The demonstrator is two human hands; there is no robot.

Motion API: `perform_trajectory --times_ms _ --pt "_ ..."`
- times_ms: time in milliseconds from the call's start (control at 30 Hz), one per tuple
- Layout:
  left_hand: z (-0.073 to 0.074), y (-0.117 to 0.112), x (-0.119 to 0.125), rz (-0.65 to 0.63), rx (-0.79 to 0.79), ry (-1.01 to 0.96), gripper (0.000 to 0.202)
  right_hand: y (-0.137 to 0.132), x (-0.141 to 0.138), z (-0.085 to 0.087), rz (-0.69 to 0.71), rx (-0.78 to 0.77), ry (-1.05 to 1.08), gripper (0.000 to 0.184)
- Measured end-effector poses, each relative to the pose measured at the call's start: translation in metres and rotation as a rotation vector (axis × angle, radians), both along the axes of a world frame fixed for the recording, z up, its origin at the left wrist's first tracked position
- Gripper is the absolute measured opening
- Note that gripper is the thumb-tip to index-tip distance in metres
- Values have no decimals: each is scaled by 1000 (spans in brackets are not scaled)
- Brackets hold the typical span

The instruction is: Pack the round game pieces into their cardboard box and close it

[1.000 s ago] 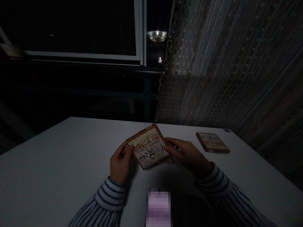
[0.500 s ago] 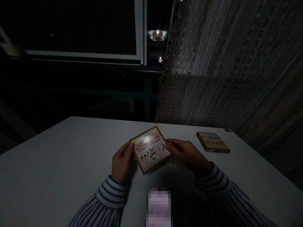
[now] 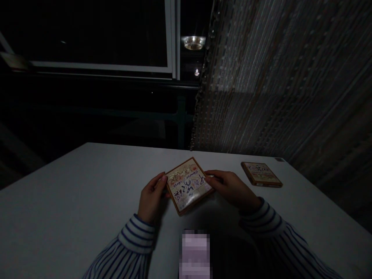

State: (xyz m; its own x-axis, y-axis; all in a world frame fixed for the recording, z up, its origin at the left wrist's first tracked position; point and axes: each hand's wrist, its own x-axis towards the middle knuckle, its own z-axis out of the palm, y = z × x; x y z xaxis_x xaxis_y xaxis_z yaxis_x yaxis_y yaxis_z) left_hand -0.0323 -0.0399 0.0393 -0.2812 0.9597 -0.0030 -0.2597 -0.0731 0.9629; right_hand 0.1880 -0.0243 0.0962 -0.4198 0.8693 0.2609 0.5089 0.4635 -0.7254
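Observation:
Between my two hands is a flat, square Chinese chess box [image 3: 186, 186], its printed lid facing up and its lettering upside down to me. My left hand [image 3: 151, 197] grips the box's left edge, thumb on top and fingers curled beneath. On the opposite side, my right hand [image 3: 231, 190] pinches the right edge with the thumb on the lid. The box is turned at an angle above the table; its underside is hidden. A second, similar chess box [image 3: 261, 173] lies flat to the right, apart from my right hand.
The white table [image 3: 72, 201] spreads below my hands. A curtain of hanging strings [image 3: 247, 77] stands behind its right side. A window frame [image 3: 101, 66] and a dark railing [image 3: 181, 120] are beyond the far edge. A blurred pixelated patch [image 3: 195, 254] covers the near middle.
The held box has shifted slightly right and changed tilt, so the glare on its lid has moved from the far part to the near part. My left hand has moved slightly right with it.

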Motion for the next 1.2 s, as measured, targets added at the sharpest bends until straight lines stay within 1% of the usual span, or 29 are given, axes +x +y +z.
perform_trajectory --times_ms 133,333,400,600,767,933,1033,1200 --pt "-2 1 0 -35 -30 -28 50 1 2 0 6 8 -18 29" --pt "-5 1 1 -134 -89 -63 46 1 2 3 -59 -23 -83 30" --pt "-6 1 1 -147 -100 -53 46 1 2 4 -71 -34 -90 30" --pt "-5 1 -1 -127 -78 -39 43 2 3 3 -66 -25 -85 29" --pt "-2 0 -1 -130 -36 -86 43 4 3 2 -66 31 -105 28" --pt "-1 -1 0 -136 -49 -127 43 4 4 2 -49 79 -87 29" --pt "-2 0 0 -137 -47 -159 42 5 5 1 -89 98 -86 29" --pt "-5 2 -1 -113 -42 -217 38 8 7 0 -199 120 -77 33"
